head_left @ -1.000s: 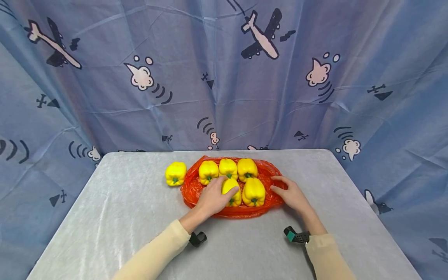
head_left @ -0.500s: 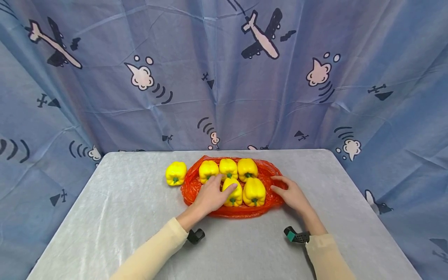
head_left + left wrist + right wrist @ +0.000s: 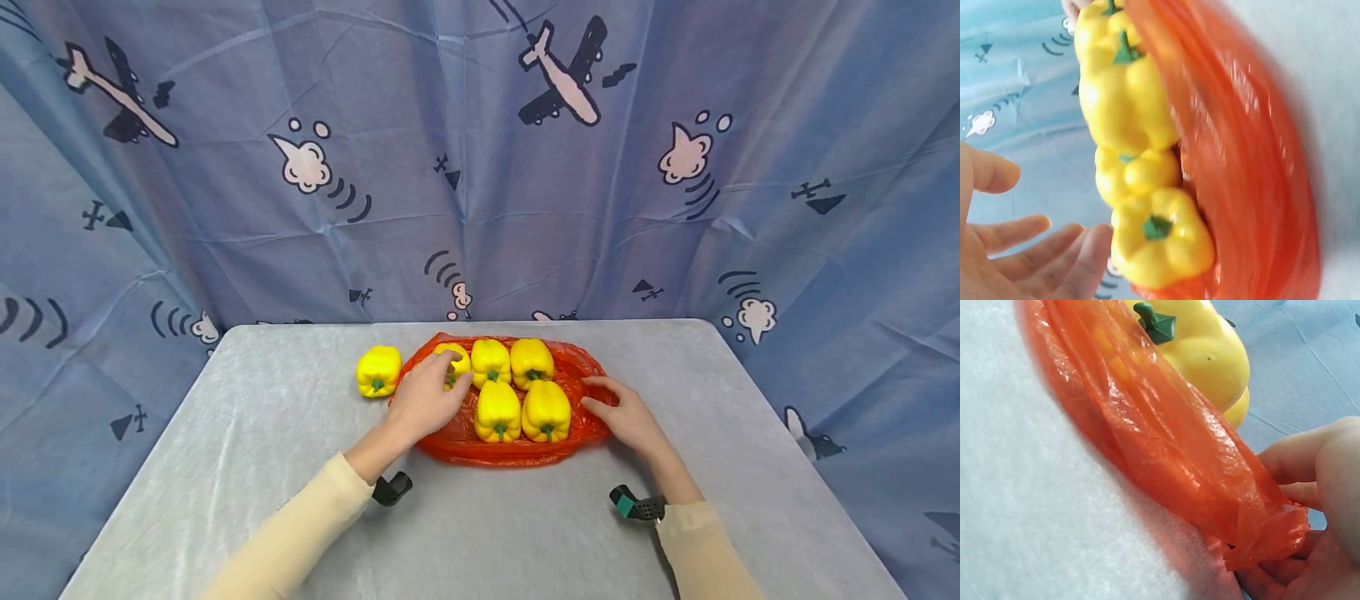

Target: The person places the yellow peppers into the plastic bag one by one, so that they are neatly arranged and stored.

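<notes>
A red plastic bag lies spread on the table with several yellow bell peppers in it, in two rows. One more bell pepper sits outside, just left of the bag. My left hand hovers over the bag's left part, partly covering the back-left pepper; in the left wrist view its fingers are spread, with nothing in them. My right hand holds the bag's right edge; the right wrist view shows the crumpled plastic between thumb and fingers.
The grey-white table runs to a blue curtain with plane prints behind it. A dark wrist camera sits at the left wrist, another at the right.
My left hand has moved left, away from the front-left bell pepper, to above the bag's left side. That pepper is now fully in sight. My right hand has stayed put.
</notes>
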Demonstrator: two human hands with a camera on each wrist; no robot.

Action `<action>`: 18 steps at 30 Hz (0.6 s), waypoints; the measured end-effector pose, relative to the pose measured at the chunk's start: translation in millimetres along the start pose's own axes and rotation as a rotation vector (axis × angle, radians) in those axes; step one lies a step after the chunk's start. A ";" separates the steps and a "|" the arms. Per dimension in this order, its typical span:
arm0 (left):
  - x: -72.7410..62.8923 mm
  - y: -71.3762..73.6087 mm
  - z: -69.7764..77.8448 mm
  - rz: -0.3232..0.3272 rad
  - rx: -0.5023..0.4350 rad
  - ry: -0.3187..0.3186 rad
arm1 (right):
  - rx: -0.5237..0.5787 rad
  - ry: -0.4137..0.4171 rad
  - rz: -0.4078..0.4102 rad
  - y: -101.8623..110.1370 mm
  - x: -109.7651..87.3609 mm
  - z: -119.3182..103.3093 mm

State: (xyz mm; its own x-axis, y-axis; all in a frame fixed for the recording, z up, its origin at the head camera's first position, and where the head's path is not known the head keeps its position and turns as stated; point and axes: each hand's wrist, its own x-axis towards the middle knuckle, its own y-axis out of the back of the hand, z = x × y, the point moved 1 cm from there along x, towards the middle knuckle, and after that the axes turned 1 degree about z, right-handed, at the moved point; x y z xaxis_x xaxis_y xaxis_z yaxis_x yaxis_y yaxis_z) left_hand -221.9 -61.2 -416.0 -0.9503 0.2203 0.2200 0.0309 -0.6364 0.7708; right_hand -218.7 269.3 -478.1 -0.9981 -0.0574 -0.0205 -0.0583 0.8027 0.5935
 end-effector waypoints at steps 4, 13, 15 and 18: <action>2.4 11.7 -6.8 0.060 -0.005 -0.029 | 0.005 0.004 0.003 -0.2 0.3 0.4; 5.3 32.1 -30.1 0.149 -0.005 -0.051 | -0.008 0.016 0.008 -0.7 1.1 1.4; 5.8 36.6 -35.9 0.166 0.004 -0.050 | -0.006 0.012 0.007 -0.8 1.0 1.2; 6.7 43.4 -45.2 0.181 0.010 -0.033 | 0.000 0.006 0.005 -0.9 1.0 1.0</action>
State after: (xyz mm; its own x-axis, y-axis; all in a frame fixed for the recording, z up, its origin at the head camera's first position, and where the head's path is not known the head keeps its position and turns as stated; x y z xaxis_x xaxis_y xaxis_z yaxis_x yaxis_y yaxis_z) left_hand -241.0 -120.8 -408.1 -0.9183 0.1272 0.3749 0.2037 -0.6602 0.7229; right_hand -219.6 269.2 -479.4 -0.9983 -0.0573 -0.0128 -0.0537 0.8029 0.5937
